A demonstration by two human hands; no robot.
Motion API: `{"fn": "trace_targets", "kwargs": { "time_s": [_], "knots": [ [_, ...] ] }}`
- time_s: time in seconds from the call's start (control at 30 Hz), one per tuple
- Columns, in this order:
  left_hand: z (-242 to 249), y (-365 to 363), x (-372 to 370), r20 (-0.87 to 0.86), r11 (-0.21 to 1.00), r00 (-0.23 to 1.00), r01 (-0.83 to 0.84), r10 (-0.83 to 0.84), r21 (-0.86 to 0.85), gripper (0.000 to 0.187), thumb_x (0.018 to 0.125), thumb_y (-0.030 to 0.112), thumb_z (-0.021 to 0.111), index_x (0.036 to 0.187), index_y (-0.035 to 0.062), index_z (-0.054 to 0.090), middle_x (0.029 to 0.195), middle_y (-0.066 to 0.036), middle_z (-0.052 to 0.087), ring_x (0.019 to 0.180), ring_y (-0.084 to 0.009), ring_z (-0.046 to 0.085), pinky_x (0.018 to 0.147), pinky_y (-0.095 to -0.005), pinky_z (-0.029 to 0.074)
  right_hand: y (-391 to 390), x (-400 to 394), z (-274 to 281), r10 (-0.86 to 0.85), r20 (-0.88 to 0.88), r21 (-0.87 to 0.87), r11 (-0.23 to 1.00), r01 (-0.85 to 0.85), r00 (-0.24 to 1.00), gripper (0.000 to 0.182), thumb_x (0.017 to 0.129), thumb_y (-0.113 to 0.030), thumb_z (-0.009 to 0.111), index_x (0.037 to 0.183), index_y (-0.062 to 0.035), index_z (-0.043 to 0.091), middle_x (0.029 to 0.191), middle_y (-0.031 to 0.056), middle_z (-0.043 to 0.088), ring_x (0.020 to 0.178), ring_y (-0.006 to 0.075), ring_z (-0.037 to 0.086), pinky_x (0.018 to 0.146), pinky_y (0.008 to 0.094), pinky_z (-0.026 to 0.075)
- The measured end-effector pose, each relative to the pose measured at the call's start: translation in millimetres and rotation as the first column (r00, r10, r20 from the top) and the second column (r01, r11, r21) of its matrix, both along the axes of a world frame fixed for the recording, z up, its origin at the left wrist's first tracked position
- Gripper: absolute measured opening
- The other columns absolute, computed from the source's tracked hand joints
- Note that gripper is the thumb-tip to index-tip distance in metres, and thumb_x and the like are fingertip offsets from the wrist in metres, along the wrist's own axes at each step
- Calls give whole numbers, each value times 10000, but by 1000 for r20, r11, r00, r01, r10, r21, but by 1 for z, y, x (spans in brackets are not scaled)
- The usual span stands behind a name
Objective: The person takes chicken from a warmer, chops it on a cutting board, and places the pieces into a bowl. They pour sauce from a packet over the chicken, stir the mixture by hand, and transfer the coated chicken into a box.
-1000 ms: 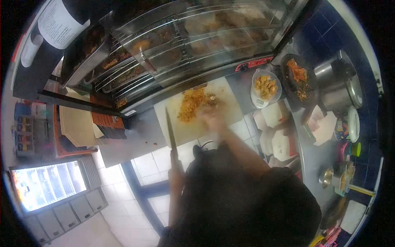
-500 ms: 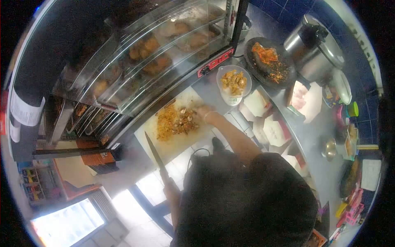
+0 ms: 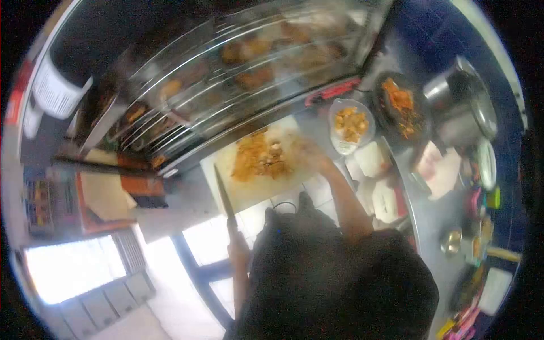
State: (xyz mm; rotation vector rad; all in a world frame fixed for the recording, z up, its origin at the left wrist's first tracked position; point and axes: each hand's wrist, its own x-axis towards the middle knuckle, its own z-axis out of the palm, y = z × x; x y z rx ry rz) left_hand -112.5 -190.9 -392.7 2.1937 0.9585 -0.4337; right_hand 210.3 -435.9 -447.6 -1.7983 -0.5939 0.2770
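Note:
At the lower left of the head view, my left hand [image 3: 238,248] is closed around the handle of a long knife [image 3: 224,195]. The blade points away from me, over the near-left edge of a pale cutting board [image 3: 266,194]. Chopped orange-brown food [image 3: 249,158] lies spread on the board, with paler, darker-edged pieces [image 3: 276,154] on its right side. My right hand [image 3: 306,152] is over the board's right end, beside these pieces. Motion smears its fingers, so I cannot make out whether they hold anything.
A glass display warmer [image 3: 226,85] with fried pieces on racks borders the board's far side. To the right are a clear bowl [image 3: 352,148] of chopped pieces, a dark stone mortar [image 3: 418,105] with reddish food, open paper boxes [image 3: 385,201] and a steel pot [image 3: 453,93].
The whole view has shifted and blurred as my head turned. My right hand remains by the chopped food, now more smeared. The knife stays in my left hand, its blade now overlapping the board's edge.

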Motion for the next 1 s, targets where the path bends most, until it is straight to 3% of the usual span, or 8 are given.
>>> {"fn": "trace_targets", "kwargs": {
  "time_s": [0.1,0.17,0.4,0.47,0.57,0.67,0.77,1.0],
  "knots": [
    [-18,7,-8,99,998,995,-28,22,58,449,1024,356,384,1335,41,458,1027,-323,638,746,-457,645,637,-514,489,37,-35,106,79,-418,-25,995,-99,905,404,901,-344,646,1228,-108,615,1257,106,603,1026,173,592,884,381,508],
    [-11,9,-13,367,991,923,89,-119,96,563,1007,226,399,1532,130,218,1482,-208,398,766,-437,650,678,-510,512,81,-63,128,49,-478,-93,990,-106,877,395,888,-355,677,1184,-96,641,1099,93,660,936,183,615,820,379,500],
    [28,-3,-10,314,992,941,-109,125,-68,579,998,223,412,1537,164,209,1208,-267,607,809,-486,620,723,-552,479,188,-106,32,461,-130,-549,704,-451,878,346,948,-216,604,1239,-29,591,1235,127,626,1070,221,624,877,338,520],
    [30,-1,-9,275,996,957,-86,90,-26,584,996,222,415,1539,173,206,1082,-276,632,798,-487,621,716,-556,479,191,-117,-17,290,-386,219,951,-219,876,349,937,-191,611,1237,-12,593,1182,129,650,1021,213,647,853,323,535],
    [19,-7,-10,271,999,962,-38,32,17,600,991,221,423,1543,189,189,876,-273,652,780,-487,624,707,-562,479,186,-126,14,263,-472,542,839,42,841,289,882,-45,651,1170,-30,648,1074,74,663,982,210,633,859,330,523],
    [14,-12,-4,267,999,964,-6,-6,45,619,989,217,434,1548,203,168,799,-257,648,758,-481,628,698,-568,482,183,-107,-17,464,-838,536,797,277,286,305,875,23,632,1176,-30,642,1099,67,658,977,187,629,863,317,521],
    [23,-12,5,186,999,982,21,-30,50,628,989,215,433,1550,210,152,801,-261,648,742,-474,631,690,-572,485,182,-125,23,158,-469,258,965,-37,869,263,906,-24,610,1167,-9,637,1084,76,661,981,187,630,868,313,526],
    [69,-12,0,-30,995,995,95,-94,25,625,999,224,421,1552,228,129,822,-313,637,748,-500,627,708,-585,479,189,-119,8,291,-834,447,855,264,469,290,968,-159,535,1188,15,607,1132,80,642,1012,202,637,890,330,538]
  ]
}}
